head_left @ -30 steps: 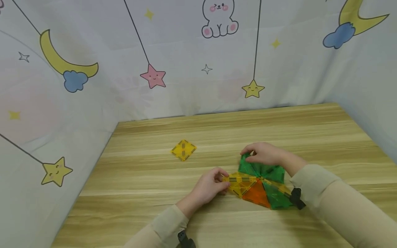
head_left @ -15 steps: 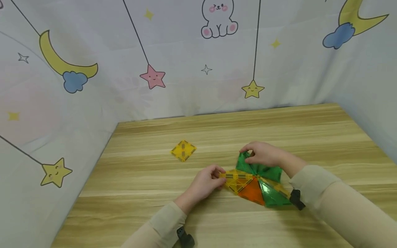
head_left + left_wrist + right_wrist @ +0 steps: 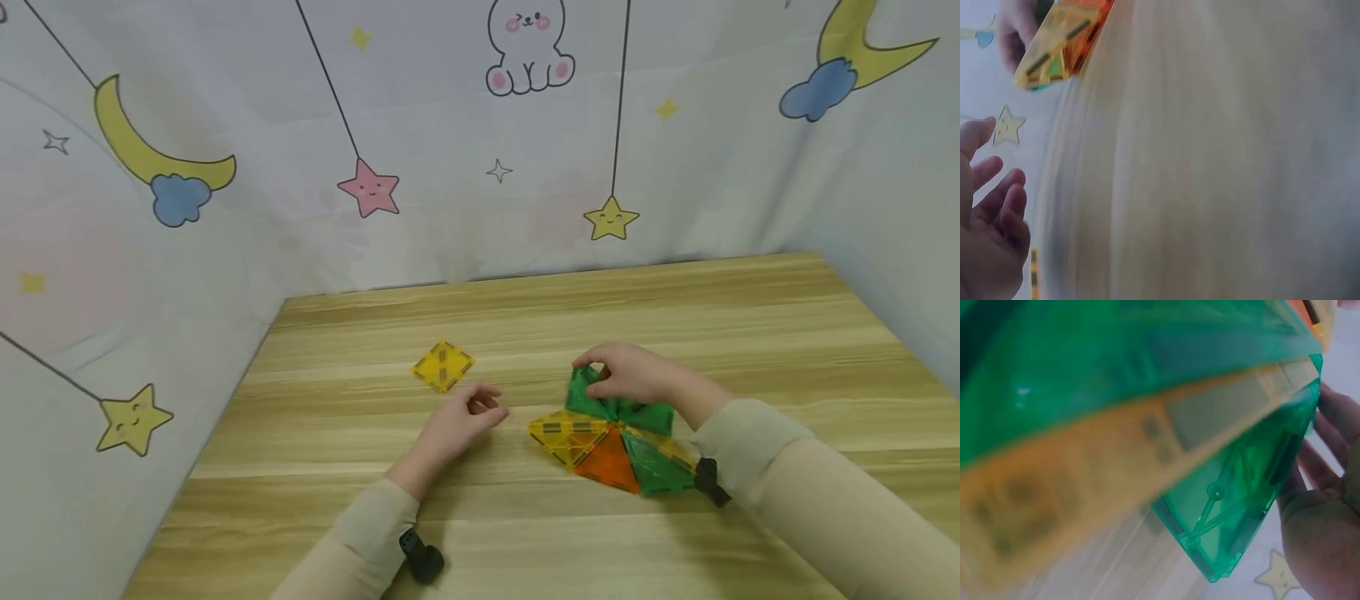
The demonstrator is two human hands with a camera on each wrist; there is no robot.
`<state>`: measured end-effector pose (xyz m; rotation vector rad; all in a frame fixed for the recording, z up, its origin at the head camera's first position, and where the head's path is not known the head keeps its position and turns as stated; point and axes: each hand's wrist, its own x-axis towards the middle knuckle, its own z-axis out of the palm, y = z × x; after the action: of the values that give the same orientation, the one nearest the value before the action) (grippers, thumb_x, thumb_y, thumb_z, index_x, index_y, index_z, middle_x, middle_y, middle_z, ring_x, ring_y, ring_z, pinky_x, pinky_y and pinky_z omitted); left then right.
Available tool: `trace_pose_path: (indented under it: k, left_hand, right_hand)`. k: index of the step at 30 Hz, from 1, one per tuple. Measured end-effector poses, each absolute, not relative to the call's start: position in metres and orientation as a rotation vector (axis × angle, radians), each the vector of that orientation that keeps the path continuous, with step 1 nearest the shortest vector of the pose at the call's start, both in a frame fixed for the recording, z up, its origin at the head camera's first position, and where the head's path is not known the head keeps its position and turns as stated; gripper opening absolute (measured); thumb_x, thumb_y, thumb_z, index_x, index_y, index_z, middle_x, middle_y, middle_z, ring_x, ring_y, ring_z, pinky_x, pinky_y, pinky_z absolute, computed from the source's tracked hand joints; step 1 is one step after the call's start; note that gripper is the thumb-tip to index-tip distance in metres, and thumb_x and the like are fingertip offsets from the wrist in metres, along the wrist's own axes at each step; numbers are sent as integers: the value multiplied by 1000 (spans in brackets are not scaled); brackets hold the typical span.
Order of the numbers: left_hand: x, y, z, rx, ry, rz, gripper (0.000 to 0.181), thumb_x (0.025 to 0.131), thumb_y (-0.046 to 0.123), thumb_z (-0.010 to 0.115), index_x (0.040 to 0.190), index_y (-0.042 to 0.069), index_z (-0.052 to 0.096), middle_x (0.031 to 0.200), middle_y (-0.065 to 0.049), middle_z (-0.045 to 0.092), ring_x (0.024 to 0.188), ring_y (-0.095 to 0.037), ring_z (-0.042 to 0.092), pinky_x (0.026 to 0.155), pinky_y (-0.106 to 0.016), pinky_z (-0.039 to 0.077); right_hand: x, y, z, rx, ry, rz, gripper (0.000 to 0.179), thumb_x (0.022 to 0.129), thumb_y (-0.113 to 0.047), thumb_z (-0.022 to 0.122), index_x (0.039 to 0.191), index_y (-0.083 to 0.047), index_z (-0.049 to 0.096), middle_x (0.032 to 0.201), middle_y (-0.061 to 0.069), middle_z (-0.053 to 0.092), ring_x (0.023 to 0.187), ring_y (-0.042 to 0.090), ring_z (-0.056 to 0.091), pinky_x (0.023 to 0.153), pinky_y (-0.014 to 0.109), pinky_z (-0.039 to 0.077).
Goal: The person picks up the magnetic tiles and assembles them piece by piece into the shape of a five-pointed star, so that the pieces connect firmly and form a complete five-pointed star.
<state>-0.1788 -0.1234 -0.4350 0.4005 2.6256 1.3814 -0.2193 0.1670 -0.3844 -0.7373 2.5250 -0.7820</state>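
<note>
Leftward, the counter (image 3: 315, 500) runs up against a printed curtain (image 3: 135, 250), with bare wood along the near edge. A small yellow square tile (image 3: 443, 365) lies far-left. The left hand (image 3: 457, 425) hovers just near it, grip released, fingers loosely curled. Right of it, apart, sits the fan of triangle tiles (image 3: 611, 446). The right hand (image 3: 630, 375) pinches its far green tile (image 3: 588, 396), tilting it up.

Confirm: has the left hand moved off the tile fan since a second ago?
Yes. The left hand let go of the tile fan and pulled left, toward the yellow square tile, which stayed put.
</note>
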Motion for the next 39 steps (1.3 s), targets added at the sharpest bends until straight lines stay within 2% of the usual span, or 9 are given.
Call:
trace_pose_path:
  k: [5,8,11,15,23,29,39]
  left_hand:
    - [-194,-147,-438,343,2831,1359,32,86,18,70,113,3,62,107,-10,60,96,-24,55,82,-40,46]
    - [-202,-161,-441,271,2991,1190,38,85,23,70,117,5,62,118,-15,57,105,-32,49,89,-45,39]
    - [-207,-171,-443,144,3084,946,47,85,33,68,126,12,58,129,-14,51,111,-37,42,89,-51,31]
    - [-209,-178,-444,90,3084,760,51,86,36,65,132,16,54,136,-11,46,116,-39,38,88,-55,25]
    - [-203,-178,-437,173,3064,736,36,84,38,67,115,19,66,127,-6,54,114,-37,39,88,-55,22]
    - [-202,-181,-437,227,3055,688,43,85,37,68,124,20,62,131,-7,50,114,-38,37,88,-55,20]
    - [-186,-185,-438,418,2959,651,46,79,43,73,121,25,64,130,-4,50,112,-34,42,85,-53,26]
  right_hand:
    - [-219,166,-385,-741,2527,-796,45,92,-20,61,132,-3,51,135,21,45,107,32,56,86,43,46]
    - [-217,167,-384,-734,2526,-807,47,92,-22,61,134,-3,49,136,21,43,110,36,54,88,45,45]
    - [-214,167,-382,-741,2541,-810,48,92,-24,61,134,-4,49,137,21,42,112,39,52,90,47,44]
    - [-212,167,-381,-781,2579,-795,48,92,-25,60,134,-4,49,137,22,41,112,39,52,89,47,44]
    - [-208,168,-377,-851,2642,-788,47,92,-22,60,133,-1,50,136,21,43,115,39,50,90,50,43]
    - [-205,162,-376,-902,2645,-788,47,92,-21,61,133,-1,50,135,20,43,116,37,48,90,48,43]
    - [-184,142,-379,-1016,2674,-780,48,90,-25,64,131,-4,53,132,13,50,115,33,49,92,48,41]
